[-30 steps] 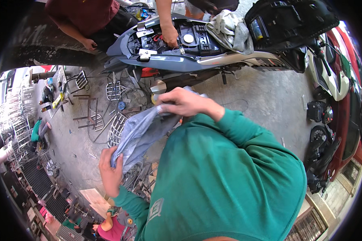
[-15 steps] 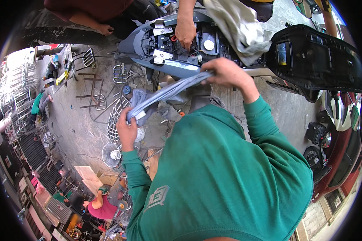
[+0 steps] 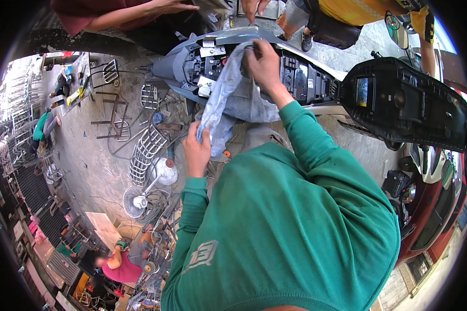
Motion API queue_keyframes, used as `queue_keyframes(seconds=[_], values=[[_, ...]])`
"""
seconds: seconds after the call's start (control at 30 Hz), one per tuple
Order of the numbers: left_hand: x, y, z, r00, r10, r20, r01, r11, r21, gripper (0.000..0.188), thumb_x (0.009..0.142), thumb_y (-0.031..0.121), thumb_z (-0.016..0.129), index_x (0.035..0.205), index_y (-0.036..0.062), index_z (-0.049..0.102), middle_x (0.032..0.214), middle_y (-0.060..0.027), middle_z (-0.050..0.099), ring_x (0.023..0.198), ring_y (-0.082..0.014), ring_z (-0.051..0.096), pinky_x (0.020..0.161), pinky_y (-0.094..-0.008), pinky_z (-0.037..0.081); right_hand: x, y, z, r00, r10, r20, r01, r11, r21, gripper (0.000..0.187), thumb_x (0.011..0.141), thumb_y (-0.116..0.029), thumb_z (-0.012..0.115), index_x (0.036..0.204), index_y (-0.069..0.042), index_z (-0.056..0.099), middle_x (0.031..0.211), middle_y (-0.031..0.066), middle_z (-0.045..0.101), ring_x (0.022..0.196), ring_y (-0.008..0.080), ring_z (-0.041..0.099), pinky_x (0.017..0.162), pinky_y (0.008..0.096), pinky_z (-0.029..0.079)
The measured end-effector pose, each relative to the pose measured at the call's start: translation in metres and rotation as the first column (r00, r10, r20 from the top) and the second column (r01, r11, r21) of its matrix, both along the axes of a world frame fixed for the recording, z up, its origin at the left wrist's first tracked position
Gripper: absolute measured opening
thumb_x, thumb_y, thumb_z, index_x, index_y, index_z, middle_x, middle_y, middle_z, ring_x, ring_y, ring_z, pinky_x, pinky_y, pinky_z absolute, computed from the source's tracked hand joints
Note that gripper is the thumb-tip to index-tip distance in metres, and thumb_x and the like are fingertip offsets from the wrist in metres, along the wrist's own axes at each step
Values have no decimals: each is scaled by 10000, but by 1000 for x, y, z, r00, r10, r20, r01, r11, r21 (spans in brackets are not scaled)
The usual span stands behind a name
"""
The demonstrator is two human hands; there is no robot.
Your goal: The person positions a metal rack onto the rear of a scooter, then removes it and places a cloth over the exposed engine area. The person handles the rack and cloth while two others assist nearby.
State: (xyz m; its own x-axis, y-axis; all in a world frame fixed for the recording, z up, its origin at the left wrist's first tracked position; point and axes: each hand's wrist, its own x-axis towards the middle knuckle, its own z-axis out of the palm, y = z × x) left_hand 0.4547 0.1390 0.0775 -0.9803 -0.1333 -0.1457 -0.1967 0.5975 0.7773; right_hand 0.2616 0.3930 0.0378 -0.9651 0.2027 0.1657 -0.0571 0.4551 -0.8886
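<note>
A grey-blue cloth (image 3: 221,96) hangs in loose folds between my two hands, over the near side of a motor scooter (image 3: 174,67). My left hand (image 3: 197,150) pinches its lower corner on the near side. Farther off and to the right, my right hand (image 3: 264,65) grips the bunched upper end above the scooter's opened middle. Metal brackets (image 3: 206,85) show on the scooter left of the cloth. Part of the opened compartment is hidden behind the cloth and my right hand. The raised black seat (image 3: 399,98) stands open at the right.
Another person's hand (image 3: 254,8) is at the scooter's far side; a person in a dark red sleeve (image 3: 114,18) stands far left. On the floor at left lie a metal rack (image 3: 145,155), a white fan (image 3: 135,201) and a rusty frame (image 3: 109,111). A red car (image 3: 430,217) stands at right.
My hands have lifted the cloth up and away, and it has fallen from a taut twist into open folds. Another person's hand left the compartment; the pale cloth near the seat is gone.
</note>
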Motion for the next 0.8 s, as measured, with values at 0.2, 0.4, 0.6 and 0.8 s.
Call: queue_keyframes(seconds=[0.2, 0.4, 0.6, 0.8], values=[[-16, 10, -12, 973, -117, 201, 151, 975, -161, 506, 1047, 493, 586, 1337, 83, 644, 1056, -298, 737, 1005, -513, 703, 859, -559, 554, 5, -25, -75, 905, 409, 117, -412, 772, 484, 477, 979, -480, 665, 1306, -137, 722, 1392, 229, 597, 1342, 400, 551, 1144, 531, 435], [-20, 19, -19, 949, -139, 282, 196, 963, -186, 483, 1044, 505, 579, 1269, 94, 697, 1032, -291, 739, 987, -517, 697, 838, -559, 556, 3, -33, -96, 963, 269, 15, -229, 785, 576, 366, 825, -281, 794, 1182, -202, 773, 1354, 134, 613, 1294, 325, 558, 1093, 478, 438], [-41, 31, -24, 932, -259, 255, 293, 951, -102, 440, 1030, 469, 612, 1265, 106, 695, 998, -290, 740, 951, -525, 696, 831, -570, 556, -8, -44, -97, 932, 332, 143, -339, 665, 665, 361, 814, -180, 704, 1163, -213, 793, 1378, 108, 613, 1325, 321, 546, 1089, 469, 453], [-55, 15, -34, 994, 17, 103, 11, 965, -262, 353, 1034, 422, 610, 1219, 128, 674, 962, -292, 738, 925, -526, 698, 810, -585, 551, -27, -8, -91, 904, 396, 162, -419, 895, 153, 373, 832, -136, 668, 1193, -109, 761, 1308, 164, 677, 1283, 357, 589, 1108, 469, 464]])
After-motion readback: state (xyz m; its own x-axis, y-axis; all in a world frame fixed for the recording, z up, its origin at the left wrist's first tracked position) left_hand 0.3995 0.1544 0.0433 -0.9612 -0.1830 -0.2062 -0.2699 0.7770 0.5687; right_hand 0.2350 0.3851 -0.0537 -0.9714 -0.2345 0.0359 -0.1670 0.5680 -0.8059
